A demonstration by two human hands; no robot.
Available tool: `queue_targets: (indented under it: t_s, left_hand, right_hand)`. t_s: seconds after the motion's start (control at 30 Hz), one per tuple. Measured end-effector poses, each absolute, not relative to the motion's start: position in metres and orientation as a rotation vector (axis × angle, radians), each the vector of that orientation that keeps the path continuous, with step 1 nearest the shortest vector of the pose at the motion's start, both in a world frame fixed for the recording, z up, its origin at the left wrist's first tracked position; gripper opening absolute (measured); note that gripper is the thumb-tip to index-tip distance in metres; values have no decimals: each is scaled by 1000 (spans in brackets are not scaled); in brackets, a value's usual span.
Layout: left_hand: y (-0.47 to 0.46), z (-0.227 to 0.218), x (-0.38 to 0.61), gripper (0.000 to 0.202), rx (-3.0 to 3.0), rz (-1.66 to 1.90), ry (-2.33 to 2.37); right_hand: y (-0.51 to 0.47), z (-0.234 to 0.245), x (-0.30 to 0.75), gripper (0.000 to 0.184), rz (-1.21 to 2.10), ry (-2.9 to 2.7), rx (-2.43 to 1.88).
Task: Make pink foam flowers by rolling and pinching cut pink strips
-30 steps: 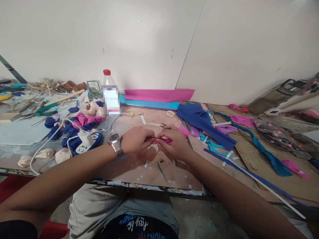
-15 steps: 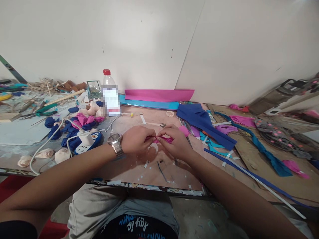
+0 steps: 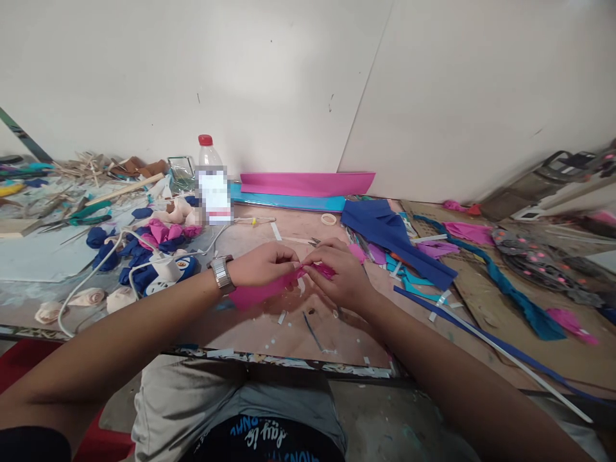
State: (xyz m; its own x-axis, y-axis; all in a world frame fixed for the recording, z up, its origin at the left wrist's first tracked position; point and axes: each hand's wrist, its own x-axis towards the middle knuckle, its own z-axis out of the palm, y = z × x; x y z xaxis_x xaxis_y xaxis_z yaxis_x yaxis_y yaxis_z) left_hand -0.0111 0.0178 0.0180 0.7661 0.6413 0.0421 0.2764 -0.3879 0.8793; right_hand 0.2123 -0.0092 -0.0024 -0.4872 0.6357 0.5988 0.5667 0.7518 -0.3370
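Pink crepe paper (image 3: 257, 294) is pinched between my two hands over the middle of the table. My left hand (image 3: 264, 264), with a metal watch at the wrist, closes thumb and fingers on it, and a loose flap hangs below that hand toward the left. My right hand (image 3: 339, 273) grips the gathered, crumpled end of the same paper between its fingertips. Just beyond the right hand lie the tips of a pair of scissors (image 3: 314, 242), mostly hidden. A cream-coloured tape ring (image 3: 328, 219) rests behind them.
A bottle with a red cap (image 3: 206, 140) stands at the back left. Nearby are rolled paper flowers (image 3: 161, 231), a power strip (image 3: 166, 279) and its white cable. Blue paper (image 3: 380, 224) and a white stick (image 3: 524, 372) lie on the right. Pink folded paper (image 3: 308, 183) leans against the wall.
A flap of the pink paper now shows below my left hand, stretching to the left. My left hand has turned slightly; my right hand stays pinched at nearly the same spot.
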Motion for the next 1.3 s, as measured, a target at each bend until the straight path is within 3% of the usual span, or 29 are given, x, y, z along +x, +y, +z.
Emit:
queue_targets:
  t_s: [0.43,0.63,1.07,1.3]
  left_hand:
    - [9,11,-6,22,2661,576,1004]
    - [7,9,-6,29,2825,478,1026]
    - [8,19,-9,19,2523,509,966]
    - [9,18,-9,24,2395,518,864]
  right_hand:
    - [-8,-5,211,6,362,-2140,-1008]
    - [-10,-1,209,8,395,-2182,-1009]
    - [-10,0,210,8,458,-2124,-1018]
    - [-8,-1,208,13,406,-2197,-1004]
